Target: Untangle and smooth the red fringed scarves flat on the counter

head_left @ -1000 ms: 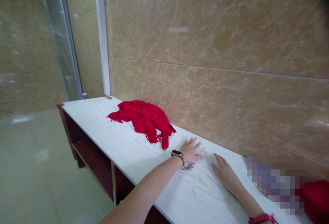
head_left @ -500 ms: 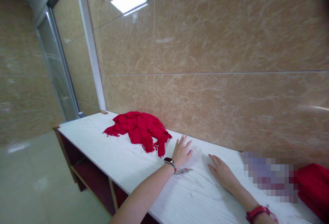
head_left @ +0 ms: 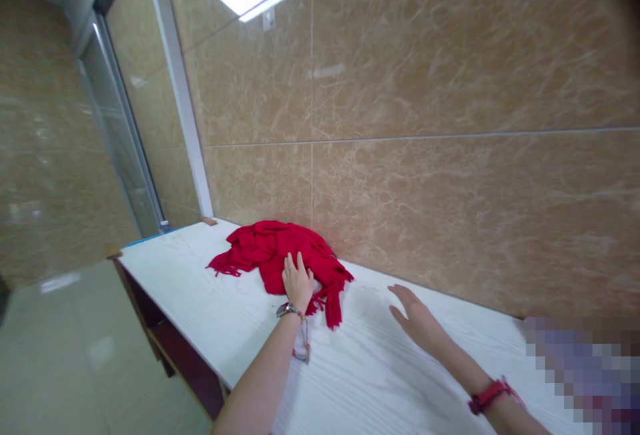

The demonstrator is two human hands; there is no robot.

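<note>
A crumpled red scarf [head_left: 270, 248] with fringed ends lies in a heap on the white tabletop [head_left: 375, 368], close against the wall. My left hand [head_left: 299, 283], wearing a watch and a string bracelet, is at the front of the heap with its fingers spread over the cloth. Whether those fingers press on the fabric or hover just above it, I cannot tell. To the right, my right hand [head_left: 413, 318], with a red band on the wrist, is over the bare tabletop, fingers stretched out and thumb apart, holding nothing.
A tan marbled tile wall [head_left: 425, 208] runs along the table's back edge. Shelving [head_left: 185, 368] sits under the table's front. A blurred-out patch [head_left: 590, 368] covers the lower right. At the far left end are a small wooden piece [head_left: 209, 221] and a glass door [head_left: 115, 122].
My left hand has moved left from the bare tabletop onto the red scarf. My right hand has shifted slightly left. The view has turned a little, and the red cloth at far right has left it.
</note>
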